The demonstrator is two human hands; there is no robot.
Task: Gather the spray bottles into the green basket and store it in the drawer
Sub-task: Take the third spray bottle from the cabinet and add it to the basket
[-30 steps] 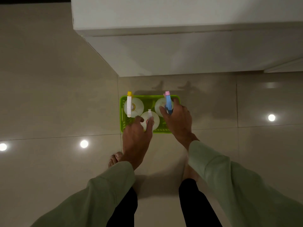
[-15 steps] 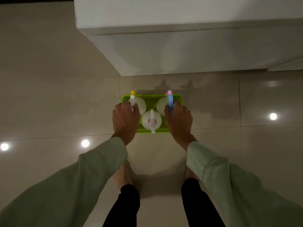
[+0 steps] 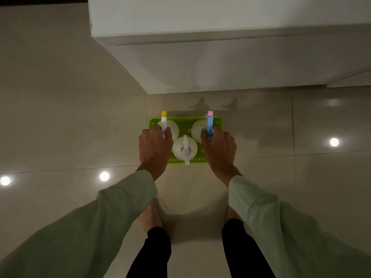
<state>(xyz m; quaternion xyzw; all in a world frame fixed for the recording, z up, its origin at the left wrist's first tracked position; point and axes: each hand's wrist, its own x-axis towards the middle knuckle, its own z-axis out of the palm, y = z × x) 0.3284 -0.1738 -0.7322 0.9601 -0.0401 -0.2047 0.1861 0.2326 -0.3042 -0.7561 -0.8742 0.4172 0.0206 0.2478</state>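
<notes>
The green basket sits on the tiled floor just in front of a white cabinet. Three white spray bottles stand inside it: one with a yellow nozzle at the back left, one with a blue and pink sprayer at the back right, and one with a white sprayer and red collar at the front middle. My left hand is closed over the basket's left end. My right hand is closed over its right end. The basket's side rims are hidden under my hands.
The white cabinet fills the top of the view, its base edge just beyond the basket. Its front shows no open drawer. My bare feet stand behind the basket. Ceiling lights reflect off the glossy tiles.
My left hand left the front middle bottle and moved to the basket's left end. My right hand shifted slightly out to the right end. The basket has stayed in place.
</notes>
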